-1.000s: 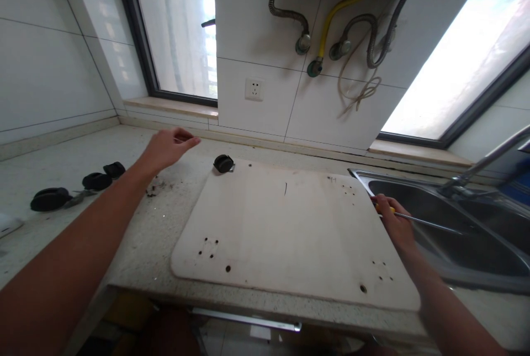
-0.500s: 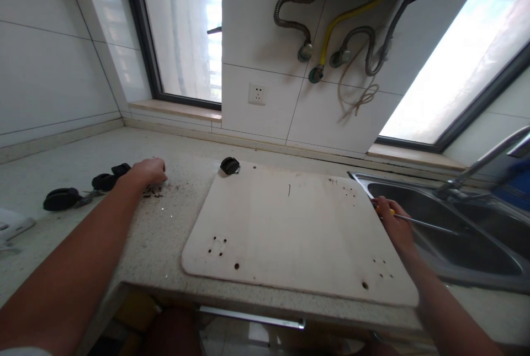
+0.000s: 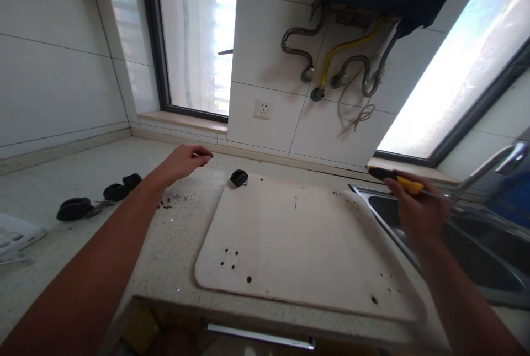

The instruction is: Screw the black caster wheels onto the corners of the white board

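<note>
My right hand (image 3: 422,212) grips a screwdriver (image 3: 408,184) by its black and yellow handle, raised over the sink's left side. Its shaft points right, away from the board. My left hand (image 3: 182,164) is above the counter with thumb and fingertips pinched together; whatever is between them is too small to make out. A pale board (image 3: 298,234) with rounded corners and groups of screw holes lies flat on the counter. On its far left corner sits a black caster wheel (image 3: 239,178). Several loose casters (image 3: 116,192) lie left of my left forearm, near dark scattered bits (image 3: 171,201).
A steel sink (image 3: 383,215) with a faucet (image 3: 492,165) is at the right. Hoses (image 3: 335,52) hang from a wall-mounted heater (image 3: 381,0). A white plastic object (image 3: 19,234) lies at the far left. The counter's front edge runs above a drawer handle (image 3: 260,336).
My left hand has lifted off the dark bits and moved right toward the board's caster. My right hand has risen with the screwdriver. The view has tilted up slightly.
</note>
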